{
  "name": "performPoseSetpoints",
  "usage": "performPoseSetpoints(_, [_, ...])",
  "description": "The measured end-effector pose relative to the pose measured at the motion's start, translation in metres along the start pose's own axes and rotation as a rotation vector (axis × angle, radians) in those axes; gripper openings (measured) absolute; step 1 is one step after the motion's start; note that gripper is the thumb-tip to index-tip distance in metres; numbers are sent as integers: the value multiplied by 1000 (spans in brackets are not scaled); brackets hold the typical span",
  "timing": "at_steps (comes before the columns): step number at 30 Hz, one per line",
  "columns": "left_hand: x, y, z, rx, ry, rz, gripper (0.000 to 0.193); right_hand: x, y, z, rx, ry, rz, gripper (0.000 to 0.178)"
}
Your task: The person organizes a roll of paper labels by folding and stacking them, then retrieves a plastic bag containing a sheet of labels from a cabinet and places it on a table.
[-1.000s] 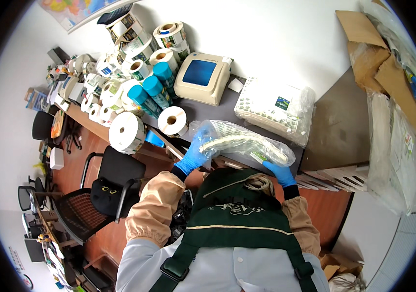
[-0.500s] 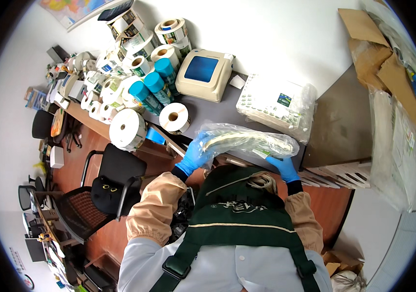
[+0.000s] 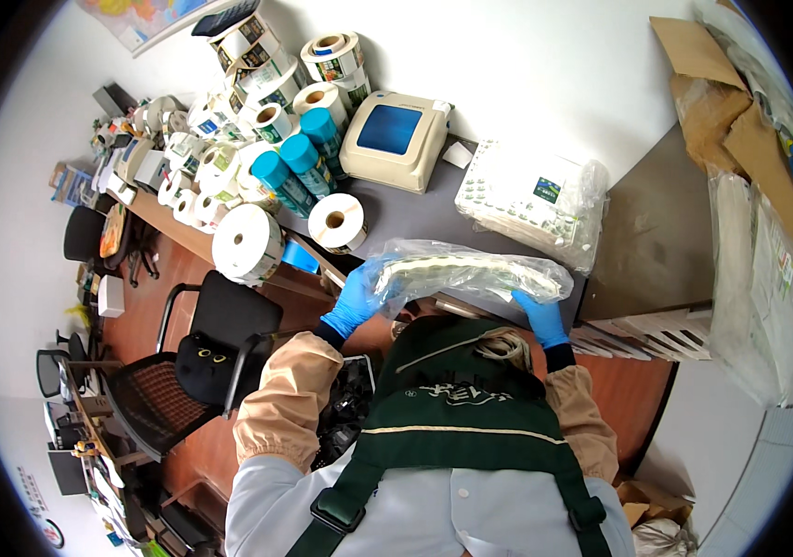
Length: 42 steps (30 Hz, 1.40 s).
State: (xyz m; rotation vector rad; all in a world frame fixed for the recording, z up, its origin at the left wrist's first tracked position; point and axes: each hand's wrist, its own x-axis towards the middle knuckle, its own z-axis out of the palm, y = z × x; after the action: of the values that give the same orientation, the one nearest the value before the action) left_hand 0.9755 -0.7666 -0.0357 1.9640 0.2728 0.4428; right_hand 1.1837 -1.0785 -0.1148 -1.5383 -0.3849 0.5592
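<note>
A long clear plastic bag (image 3: 471, 271) with a pale, slightly curved bundle inside stretches between my hands, above the front of the grey table (image 3: 395, 215). My left hand (image 3: 354, 302), in a blue glove, grips the bag's loose, crumpled left end. At its right end my right hand (image 3: 542, 320), also gloved in blue, holds the lower edge. What exactly the bundle is cannot be made out through the plastic. Behind the bag lies a plastic-wrapped stack of white packaging (image 3: 531, 200) with a small label on top.
A beige label printer (image 3: 396, 144) stands at the back, beside blue-capped spray cans (image 3: 306, 165) and many label rolls (image 3: 248, 243). One roll (image 3: 337, 223) stands near the table's front. Left is a black chair (image 3: 234, 316); at right, an open cardboard box (image 3: 708, 111).
My left hand has shifted slightly left and down, drawing the bag's left end with it. The bag has turned a little, and the green label near my right hand now shows less.
</note>
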Motion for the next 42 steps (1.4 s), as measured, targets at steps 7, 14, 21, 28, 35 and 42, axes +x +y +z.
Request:
performPoseSetpoints(7, [9, -5, 3, -331, 97, -149, 32, -3, 5, -1, -31, -13, 41, 43])
performPoseSetpoints(14, [18, -33, 8, -235, -102, -55, 74, 0, 4, -1, 46, -16, 45, 46])
performPoseSetpoints(21, [23, -60, 18, 414, -258, 54, 49, 0, 15, -6, -117, -127, 149, 55])
performPoseSetpoints(28, [41, -24, 19, -320, -18, -314, 39, 11, -17, 3, 124, -141, 83, 49])
performPoseSetpoints(35, [45, -65, 19, -849, -275, -874, 51, 27, 6, -5, 248, -208, 419, 40])
performPoseSetpoints(42, [5, -107, 42, -1005, -191, -911, 47, 26, 20, 2, 189, -130, 453, 35])
